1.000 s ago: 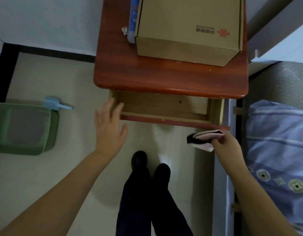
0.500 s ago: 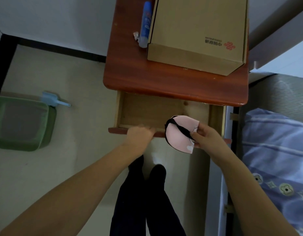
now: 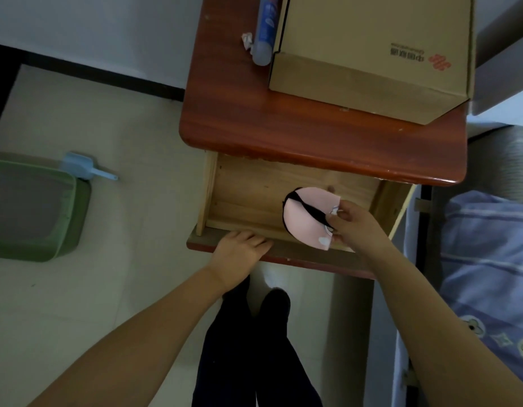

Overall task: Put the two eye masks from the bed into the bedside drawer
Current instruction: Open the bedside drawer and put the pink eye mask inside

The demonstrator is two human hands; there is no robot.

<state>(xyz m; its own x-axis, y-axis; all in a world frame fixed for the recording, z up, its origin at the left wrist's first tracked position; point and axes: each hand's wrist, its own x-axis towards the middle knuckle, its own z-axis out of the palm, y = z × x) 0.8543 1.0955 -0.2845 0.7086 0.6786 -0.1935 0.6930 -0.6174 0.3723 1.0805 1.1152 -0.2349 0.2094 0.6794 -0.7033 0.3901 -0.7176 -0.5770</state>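
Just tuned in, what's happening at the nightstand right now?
A person stands at the bedside table with its drawer pulled open. The left hand rests on the drawer's front edge, and the right hand holds a pink eye mask with a black strap over the open drawer, not yet released. The bare drawer floor that shows holds no other mask. A cardboard box and a blue tube sit on the tabletop.

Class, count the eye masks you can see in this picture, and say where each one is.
1. A pink eye mask is held by the right hand over the open drawer. A second may be folded behind it.
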